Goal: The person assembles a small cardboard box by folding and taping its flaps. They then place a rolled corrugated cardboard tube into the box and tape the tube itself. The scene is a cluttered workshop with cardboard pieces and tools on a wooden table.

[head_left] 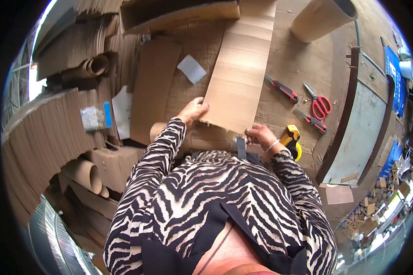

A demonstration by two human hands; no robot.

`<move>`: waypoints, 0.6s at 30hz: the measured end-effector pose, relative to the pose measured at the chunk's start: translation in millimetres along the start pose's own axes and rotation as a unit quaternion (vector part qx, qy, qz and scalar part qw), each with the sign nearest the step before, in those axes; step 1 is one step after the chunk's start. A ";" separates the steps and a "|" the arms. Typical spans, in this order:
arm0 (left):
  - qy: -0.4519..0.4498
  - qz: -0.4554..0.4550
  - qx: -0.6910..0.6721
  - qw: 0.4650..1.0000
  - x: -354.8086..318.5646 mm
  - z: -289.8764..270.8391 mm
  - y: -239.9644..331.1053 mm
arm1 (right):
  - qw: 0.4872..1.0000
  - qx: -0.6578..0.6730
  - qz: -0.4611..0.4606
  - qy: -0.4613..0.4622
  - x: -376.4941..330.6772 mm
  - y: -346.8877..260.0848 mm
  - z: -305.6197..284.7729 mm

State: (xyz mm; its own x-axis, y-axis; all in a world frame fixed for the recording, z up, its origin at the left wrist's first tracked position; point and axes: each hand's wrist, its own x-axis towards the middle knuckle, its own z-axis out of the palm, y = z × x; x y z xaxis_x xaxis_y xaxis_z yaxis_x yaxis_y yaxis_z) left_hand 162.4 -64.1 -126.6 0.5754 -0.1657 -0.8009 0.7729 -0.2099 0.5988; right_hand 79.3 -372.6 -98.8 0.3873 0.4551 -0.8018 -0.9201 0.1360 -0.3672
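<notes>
A long strip of corrugated cardboard (pixel 239 68) runs away from me across the worktable, its ragged short end nearest my body. My left hand (pixel 194 111) is closed on the near left corner, thumb along the edge. At the near right corner my right hand (pixel 260 136) pinches the edge between thumb and fingers. Right of the strip lie a red-and-black utility knife (pixel 284 89), red-handled scissors (pixel 320 107) and a second utility knife (pixel 311 121). A yellow-and-black tool (pixel 291 139), its kind unclear, lies beside my right wrist.
Stacks of cardboard sheets (pixel 48 133) and cardboard tubes (pixel 89 174) crowd the left. A white paper piece (pixel 192 69) and a brown cardboard panel (pixel 153 91) lie left of the strip. An open carton (pixel 183 16) and a wide tube (pixel 321 20) stand at the far side.
</notes>
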 end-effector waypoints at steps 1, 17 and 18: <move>-0.034 -0.039 -0.054 0.997 -12.7 6.0 -6.6 | 1.000 -0.001 0.008 -0.005 -5.2 -9.5 5.4; 0.383 -0.010 0.420 0.823 -90.5 -136.8 -145.4 | 0.970 -0.232 0.021 0.066 2.0 52.1 -4.0; 0.364 -0.006 0.466 0.806 -90.7 -135.0 -145.8 | 0.956 -0.282 -0.024 0.078 21.0 78.9 -20.7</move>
State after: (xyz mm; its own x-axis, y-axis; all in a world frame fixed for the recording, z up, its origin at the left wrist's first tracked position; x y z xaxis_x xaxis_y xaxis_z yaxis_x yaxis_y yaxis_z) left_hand 33.7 111.6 -142.3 0.8359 0.3805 -0.3955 0.4383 -0.8966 0.0637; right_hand 16.0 -370.5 -154.4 0.4729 0.3181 -0.8217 -0.7402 -0.3625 -0.5663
